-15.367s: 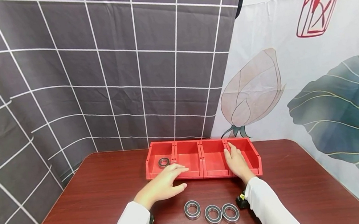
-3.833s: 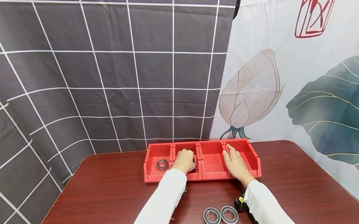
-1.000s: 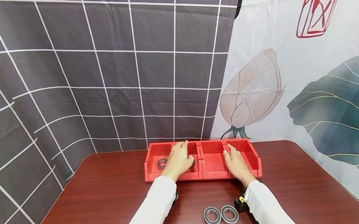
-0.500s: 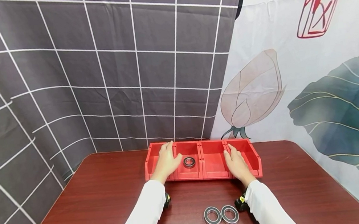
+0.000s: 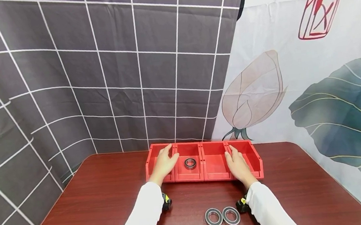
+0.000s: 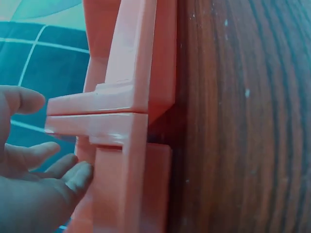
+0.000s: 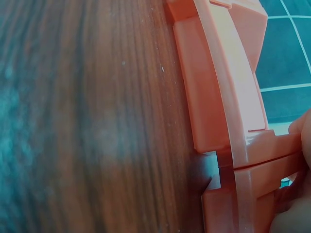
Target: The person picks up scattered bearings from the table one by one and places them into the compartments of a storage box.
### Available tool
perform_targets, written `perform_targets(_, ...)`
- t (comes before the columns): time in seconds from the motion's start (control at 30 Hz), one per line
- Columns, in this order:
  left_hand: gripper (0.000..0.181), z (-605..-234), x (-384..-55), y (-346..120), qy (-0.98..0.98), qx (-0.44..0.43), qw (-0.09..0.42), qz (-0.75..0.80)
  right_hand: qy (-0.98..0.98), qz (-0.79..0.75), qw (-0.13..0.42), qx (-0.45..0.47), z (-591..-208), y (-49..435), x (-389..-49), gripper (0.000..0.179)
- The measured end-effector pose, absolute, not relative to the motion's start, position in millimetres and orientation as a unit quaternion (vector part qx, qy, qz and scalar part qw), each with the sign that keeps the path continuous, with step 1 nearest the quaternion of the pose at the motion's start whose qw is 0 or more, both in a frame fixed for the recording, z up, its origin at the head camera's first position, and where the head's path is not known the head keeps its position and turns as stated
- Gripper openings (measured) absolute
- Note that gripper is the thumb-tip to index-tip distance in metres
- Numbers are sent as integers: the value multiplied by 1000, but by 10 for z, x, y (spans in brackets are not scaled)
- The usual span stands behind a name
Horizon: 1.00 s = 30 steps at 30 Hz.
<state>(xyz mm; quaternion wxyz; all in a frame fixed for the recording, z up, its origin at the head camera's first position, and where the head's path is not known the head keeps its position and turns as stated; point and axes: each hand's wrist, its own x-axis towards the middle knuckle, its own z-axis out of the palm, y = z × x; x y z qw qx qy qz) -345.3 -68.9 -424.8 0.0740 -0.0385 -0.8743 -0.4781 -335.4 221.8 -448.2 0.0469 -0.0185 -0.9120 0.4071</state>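
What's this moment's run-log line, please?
Left hand: by leftmost red bin; right hand: straddling rightmost divider; bearing: in second-left bin; two bearings: on tabletop

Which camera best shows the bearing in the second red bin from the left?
The head view: it looks down into that red bin, with the bearing fully visible and no hand covering it. Neither wrist view shows any of it.

- From the head, we look forward and down, from farthest off, over the table (image 5: 93, 198), left hand (image 5: 163, 163), right hand (image 5: 238, 163) and red bins (image 5: 203, 163), towards the gridded cloth (image 5: 114, 75).
- At the left wrist, we look low and very near the bin fronts, turned sideways: table to the right of the picture.
- At the right wrist, we sit just as near, turned oppositely: table to the left.
- In all three we share bins, table and cloth.
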Motion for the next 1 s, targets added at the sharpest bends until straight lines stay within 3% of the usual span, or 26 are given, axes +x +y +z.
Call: perform_targets(1.0, 56, -4477, -3512, -779, -844, -63, 50, -531, -912, 406, 53, -18, -4482, 2196, -3343, 69)
